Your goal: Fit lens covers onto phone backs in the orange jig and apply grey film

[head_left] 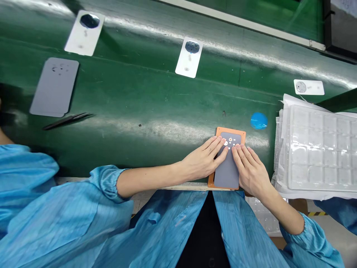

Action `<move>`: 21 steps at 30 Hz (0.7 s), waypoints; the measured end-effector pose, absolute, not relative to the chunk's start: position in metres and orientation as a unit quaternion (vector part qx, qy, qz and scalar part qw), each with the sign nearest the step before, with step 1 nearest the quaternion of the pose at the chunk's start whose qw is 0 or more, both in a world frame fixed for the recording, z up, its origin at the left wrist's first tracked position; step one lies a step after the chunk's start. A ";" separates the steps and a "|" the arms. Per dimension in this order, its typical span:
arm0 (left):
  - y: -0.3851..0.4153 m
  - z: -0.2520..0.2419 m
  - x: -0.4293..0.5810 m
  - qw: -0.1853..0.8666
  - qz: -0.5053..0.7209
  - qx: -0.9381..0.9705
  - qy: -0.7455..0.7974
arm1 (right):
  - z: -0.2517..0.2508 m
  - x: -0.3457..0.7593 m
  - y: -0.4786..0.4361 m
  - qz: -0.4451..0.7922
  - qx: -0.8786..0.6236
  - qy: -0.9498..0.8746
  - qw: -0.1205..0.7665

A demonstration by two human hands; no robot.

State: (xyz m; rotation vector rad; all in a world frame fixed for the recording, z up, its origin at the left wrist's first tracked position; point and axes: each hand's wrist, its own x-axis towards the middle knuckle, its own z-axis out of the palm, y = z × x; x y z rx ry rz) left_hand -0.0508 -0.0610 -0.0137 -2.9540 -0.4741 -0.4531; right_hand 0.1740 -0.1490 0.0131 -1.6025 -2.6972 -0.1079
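An orange jig (240, 134) lies at the near edge of the green belt (145, 96), with a grey phone back cover (228, 172) seated in it. My left hand (203, 160) rests on the cover's left side, fingers stretched flat toward the camera holes. On the cover's right side my right hand (249, 168) also lies flat, fingertips pressing near the holes. Neither hand holds anything.
A clear blister tray (320, 149) on white sheets sits to the right. A blue round sticker (259, 121) lies beyond the jig. White cards with lens parts (189, 57) (84, 32) (309, 87), a grey cover (54, 86) and black tweezers (67, 120) lie farther off.
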 end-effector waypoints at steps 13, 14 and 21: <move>-0.062 0.002 -0.062 -0.051 -0.087 -0.983 -0.151 | 0.012 0.180 -0.159 0.022 -0.501 -0.863 0.054; -0.059 0.004 -0.065 -0.075 -0.083 -0.983 -0.147 | 0.011 0.182 -0.159 0.019 -0.492 -0.868 0.073; -0.012 0.022 -0.074 -0.305 -0.182 -0.923 -0.147 | 0.022 0.192 -0.157 0.081 -0.453 -0.801 0.382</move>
